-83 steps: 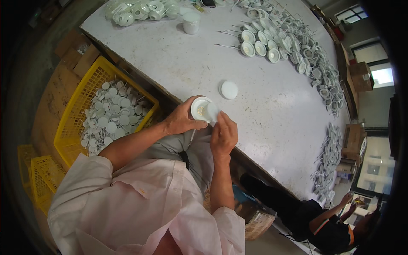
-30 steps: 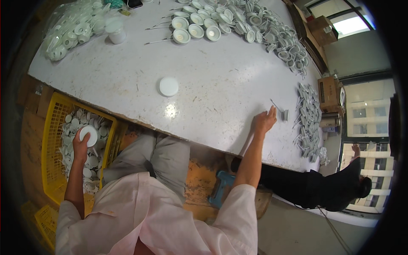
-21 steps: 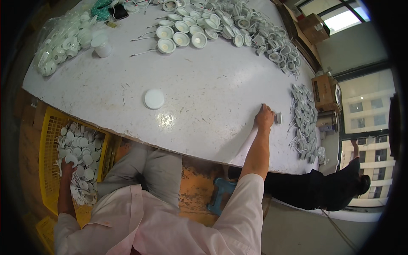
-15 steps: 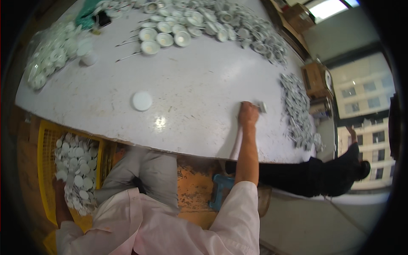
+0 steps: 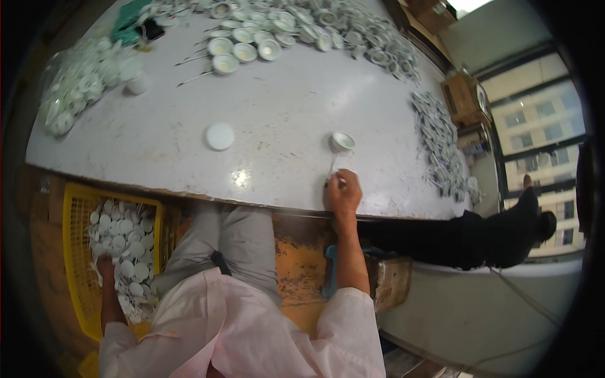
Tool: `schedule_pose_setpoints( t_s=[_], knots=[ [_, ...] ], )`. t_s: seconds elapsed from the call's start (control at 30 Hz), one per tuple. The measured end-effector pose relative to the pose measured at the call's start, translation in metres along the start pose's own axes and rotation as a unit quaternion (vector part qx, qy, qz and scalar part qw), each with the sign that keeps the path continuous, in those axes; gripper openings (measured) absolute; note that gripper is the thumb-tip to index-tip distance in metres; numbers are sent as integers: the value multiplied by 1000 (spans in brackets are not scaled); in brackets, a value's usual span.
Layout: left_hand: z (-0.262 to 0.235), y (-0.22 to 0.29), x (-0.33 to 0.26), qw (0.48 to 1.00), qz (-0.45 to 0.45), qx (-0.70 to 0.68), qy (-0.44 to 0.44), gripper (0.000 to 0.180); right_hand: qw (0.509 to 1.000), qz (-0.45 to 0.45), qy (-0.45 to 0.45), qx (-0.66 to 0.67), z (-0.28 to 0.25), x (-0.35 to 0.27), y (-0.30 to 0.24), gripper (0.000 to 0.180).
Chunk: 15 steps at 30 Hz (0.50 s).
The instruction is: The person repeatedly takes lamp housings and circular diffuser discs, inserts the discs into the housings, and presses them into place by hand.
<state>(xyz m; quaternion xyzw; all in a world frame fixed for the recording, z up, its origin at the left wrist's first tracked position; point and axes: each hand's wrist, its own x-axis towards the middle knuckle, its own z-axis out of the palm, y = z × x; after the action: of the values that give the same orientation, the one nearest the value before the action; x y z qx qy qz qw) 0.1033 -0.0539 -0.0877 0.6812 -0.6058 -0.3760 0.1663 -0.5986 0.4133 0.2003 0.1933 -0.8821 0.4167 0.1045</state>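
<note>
On the table's near right, my right hand [image 5: 344,194] is closed with its fingers pinched on the thin white cable of a small round lamp [image 5: 343,142]. This lamp has a white rim and lies just beyond the hand. My left hand [image 5: 106,267] is down among white discs [image 5: 127,269] inside a yellow plastic crate [image 5: 77,271]; its fingers are too small and partly hidden to read. A single round white disc [image 5: 220,137] lies flat on the table, left of the lamp.
Many similar lamps [image 5: 244,52] cover the table's [image 5: 271,113] far side, and more small grey-white pieces [image 5: 435,145] are heaped at right. A clear bag of white parts [image 5: 79,88] sits far left. Beyond the right edge is a person in black [image 5: 504,242]. Cardboard boxes [image 5: 465,101] stand behind.
My right hand has come nearer and left, and the lamp now lies left of its earlier place, face visible. My left hand has shifted slightly farther into the crate.
</note>
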Motion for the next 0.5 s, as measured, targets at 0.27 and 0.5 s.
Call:
schedule_pose_setpoints(
  t_s=[0.27, 0.5],
  knots=[
    [92, 211, -134, 966, 180, -49, -180, 24, 973, 56, -5, -224, 19, 36, -8, 34],
    [116, 381, -262, 856, 189, -201, -438, 32, 993, 103, -19, 62, 43, 3, -19, 22]
  ],
)
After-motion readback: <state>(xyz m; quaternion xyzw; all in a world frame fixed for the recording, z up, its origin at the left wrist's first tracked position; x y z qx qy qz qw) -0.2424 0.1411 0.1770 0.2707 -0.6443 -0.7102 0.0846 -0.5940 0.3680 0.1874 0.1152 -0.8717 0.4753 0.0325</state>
